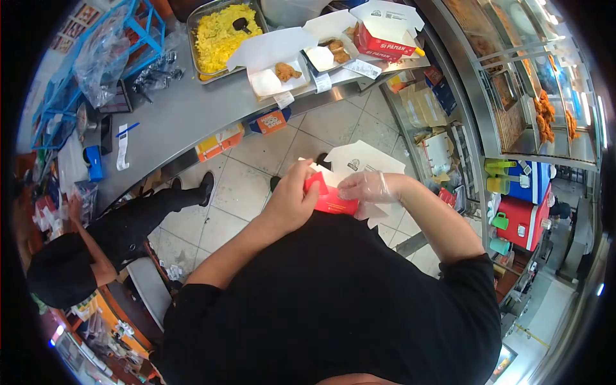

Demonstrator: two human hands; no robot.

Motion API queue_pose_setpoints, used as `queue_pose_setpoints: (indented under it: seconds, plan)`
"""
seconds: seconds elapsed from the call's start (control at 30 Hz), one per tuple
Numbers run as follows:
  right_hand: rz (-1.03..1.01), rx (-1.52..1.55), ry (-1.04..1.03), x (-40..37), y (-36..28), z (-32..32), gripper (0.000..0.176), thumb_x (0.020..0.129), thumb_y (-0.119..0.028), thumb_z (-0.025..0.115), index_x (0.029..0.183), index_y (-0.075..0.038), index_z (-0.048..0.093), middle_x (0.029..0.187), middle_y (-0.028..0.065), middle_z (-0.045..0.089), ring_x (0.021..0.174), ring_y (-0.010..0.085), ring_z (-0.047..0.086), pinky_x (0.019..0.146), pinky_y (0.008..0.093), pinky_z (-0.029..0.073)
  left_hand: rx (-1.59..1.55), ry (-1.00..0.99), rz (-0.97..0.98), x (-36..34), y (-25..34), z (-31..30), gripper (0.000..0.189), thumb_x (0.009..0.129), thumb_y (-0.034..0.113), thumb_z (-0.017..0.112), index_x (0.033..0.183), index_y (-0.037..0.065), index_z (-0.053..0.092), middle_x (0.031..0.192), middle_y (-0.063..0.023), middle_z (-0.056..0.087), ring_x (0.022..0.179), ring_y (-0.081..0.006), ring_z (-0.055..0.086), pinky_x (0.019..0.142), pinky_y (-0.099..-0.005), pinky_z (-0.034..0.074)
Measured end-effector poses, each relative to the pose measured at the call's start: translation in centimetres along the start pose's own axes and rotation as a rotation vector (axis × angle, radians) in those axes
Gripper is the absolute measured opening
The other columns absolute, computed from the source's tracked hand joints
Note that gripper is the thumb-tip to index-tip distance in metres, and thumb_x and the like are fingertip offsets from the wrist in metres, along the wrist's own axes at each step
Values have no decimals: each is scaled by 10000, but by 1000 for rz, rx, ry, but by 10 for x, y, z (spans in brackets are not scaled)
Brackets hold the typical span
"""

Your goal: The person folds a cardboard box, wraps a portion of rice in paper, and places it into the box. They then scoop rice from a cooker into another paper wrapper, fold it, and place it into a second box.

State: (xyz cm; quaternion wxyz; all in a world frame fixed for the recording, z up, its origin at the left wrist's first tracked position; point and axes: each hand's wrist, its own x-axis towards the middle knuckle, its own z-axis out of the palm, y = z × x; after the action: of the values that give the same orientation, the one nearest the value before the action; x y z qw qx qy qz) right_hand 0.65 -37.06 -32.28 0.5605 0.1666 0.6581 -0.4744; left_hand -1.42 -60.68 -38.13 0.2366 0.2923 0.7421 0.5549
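Observation:
A red takeout box point(336, 204) with a white inside is held in front of my black shirt, its white lid flap point(369, 158) spread out on the far side. My bare left hand point(294, 196) grips the box's left end, thumb pressed on a red side flap. On the right, my right hand point(371, 187) wears a clear plastic glove and pinches the red wall near its upper edge. Part of the box is hidden behind my hands, and I cannot see inside it.
Along the steel counter point(160, 115) are a tray of yellow rice point(224, 35), open boxes with rice and chicken point(287, 72), and a red box point(383, 46). A co-worker point(64, 269) sits at left. A heated display case point(513, 83) and red cooler point(518, 221) stand at right.

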Motion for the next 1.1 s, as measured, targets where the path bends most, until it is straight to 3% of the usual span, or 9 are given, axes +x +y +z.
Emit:
queue_pose_setpoints:
  seconds: [0.2,0.27,0.33,0.47,0.53,0.67,0.83,1.07,1.1]
  plan:
    - [-358,-518,80,8,-6,-3,267,1037,-221,498,1095,11,617,816,107,677,647,201,694,574,367,548,579,11,214,14,9,-9,289,935,104,621,1171,-13,503,1313,-236,567,1268,-452,531,1038,-476,444]
    - [-192,-523,109,11,-29,-1,247,1028,-185,482,1068,20,613,784,123,668,628,220,693,576,380,551,529,-48,177,29,10,-21,252,931,153,645,1105,-8,561,1295,-226,592,1266,-442,524,1055,-476,433]
    - [-306,-606,135,12,-30,-10,245,1021,-172,479,1071,30,609,794,150,680,632,251,702,589,395,561,351,-434,-216,53,16,-42,214,922,182,667,1019,-5,625,1235,-225,628,1244,-415,535,1055,-451,433]
    - [-336,-627,96,7,-27,-33,182,981,-118,520,1065,5,624,881,187,672,759,289,723,643,439,568,342,-387,-54,61,21,-27,201,917,173,668,1000,-10,671,1103,-230,667,1146,-389,592,987,-429,477]
    - [-985,-752,595,3,3,-45,162,903,-68,607,1056,-59,660,891,130,620,801,276,674,623,442,529,288,-389,-200,69,30,-16,198,914,131,676,1050,-13,690,1180,-226,674,1192,-362,605,1005,-399,481]
    - [-1866,-638,1076,-51,42,-121,402,726,-113,812,1114,-111,707,853,48,546,714,214,562,598,371,452,-205,-181,-397,60,30,2,328,917,105,702,1229,5,684,1353,-199,628,1208,-242,622,996,-330,481]
    - [-1330,-690,305,-33,80,-151,503,755,-289,822,1225,-172,688,783,76,589,715,319,597,623,443,484,-239,-146,-382,97,72,75,252,942,107,671,1160,-18,692,1198,-118,668,1092,-188,615,944,-332,480]
    - [-1108,-432,718,-24,116,-168,179,796,-267,766,912,-135,734,890,118,633,856,317,637,791,419,536,-264,11,-567,109,101,146,206,967,104,640,1116,-28,693,997,-36,690,893,-105,612,795,-282,502]
    - [-1232,-344,701,-9,129,-167,310,777,-333,735,906,-57,680,922,169,653,915,362,650,804,463,542,-308,16,-508,107,92,154,205,964,101,641,1108,-35,694,1002,-49,694,887,-101,611,793,-273,498]
